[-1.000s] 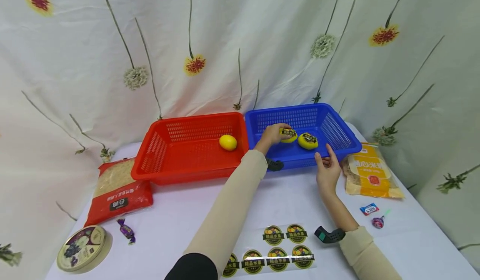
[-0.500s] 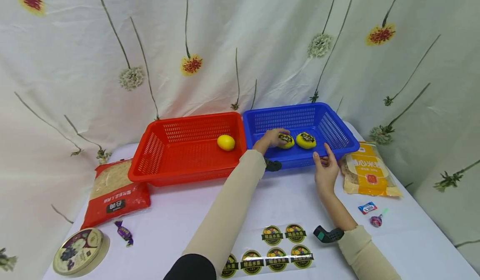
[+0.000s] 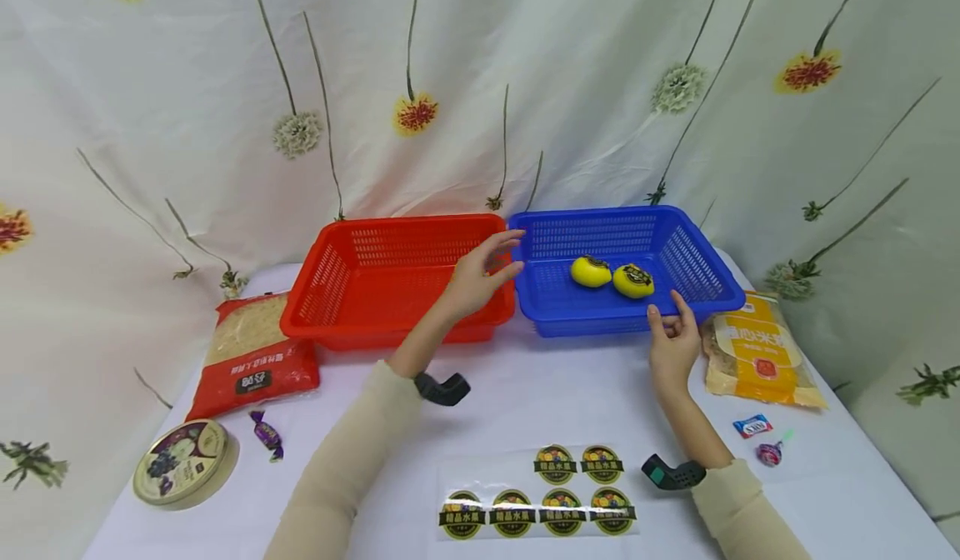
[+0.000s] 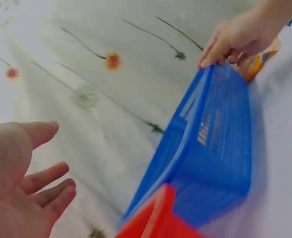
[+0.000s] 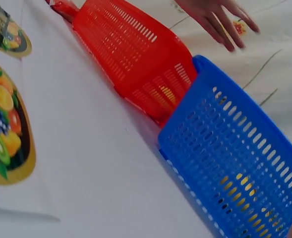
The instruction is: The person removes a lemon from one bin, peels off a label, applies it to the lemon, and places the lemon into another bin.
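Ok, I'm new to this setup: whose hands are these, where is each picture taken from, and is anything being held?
There is no machine here: a person works with bare hands. The big picture comes from a head camera; the two small ones come from cameras on the wrists. The left hand is open over the red basket, holding nothing. The right hand grips the front rim of the blue basket, which holds two labelled yellow fruits. On the table also lie a sticker sheet, snack bags, sweets and a tin.
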`<state>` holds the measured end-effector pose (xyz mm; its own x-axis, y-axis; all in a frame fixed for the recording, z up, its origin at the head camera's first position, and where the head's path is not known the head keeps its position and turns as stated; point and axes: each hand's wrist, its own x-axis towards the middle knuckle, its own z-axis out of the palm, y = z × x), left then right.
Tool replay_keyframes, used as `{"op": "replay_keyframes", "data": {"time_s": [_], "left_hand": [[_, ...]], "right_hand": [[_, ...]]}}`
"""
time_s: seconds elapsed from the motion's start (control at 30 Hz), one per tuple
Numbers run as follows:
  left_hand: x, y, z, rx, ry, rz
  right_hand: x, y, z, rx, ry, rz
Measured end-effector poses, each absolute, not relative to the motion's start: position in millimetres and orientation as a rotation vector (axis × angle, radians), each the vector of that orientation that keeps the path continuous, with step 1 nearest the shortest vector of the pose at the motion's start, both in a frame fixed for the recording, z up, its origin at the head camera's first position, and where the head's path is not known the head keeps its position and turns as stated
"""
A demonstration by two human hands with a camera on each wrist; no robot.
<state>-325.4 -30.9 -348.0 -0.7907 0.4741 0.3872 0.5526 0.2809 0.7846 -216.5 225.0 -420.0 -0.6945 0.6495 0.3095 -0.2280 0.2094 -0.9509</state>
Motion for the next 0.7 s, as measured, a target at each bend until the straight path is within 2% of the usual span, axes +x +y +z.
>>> {"op": "replay_keyframes", "data": {"time_s": [0.1, 0.2, 0.4, 0.57, 0.7], "left_hand": [[-299, -78, -353, -0.778, -2.335, -1.469], [-276, -122, -370, -0.463, -2.255, -1.322], [-247, -174, -408, 0.058, -2.247, -1.422], [-252, -183, -425, 0.207, -2.140, -1.790], [-258, -181, -427, 0.196, -1.857, -2.061]], "right_hand": [[-215, 219, -415, -0.381, -1.755, 1.541], [-215, 208, -409, -0.297, -1.746, 1.470], [-243, 180, -398, 0.142, -1.819, 1.310], [-293, 151, -375, 0.541, -2.007, 1.223], [-333, 123, -352, 0.788, -2.282, 1.144]]}}
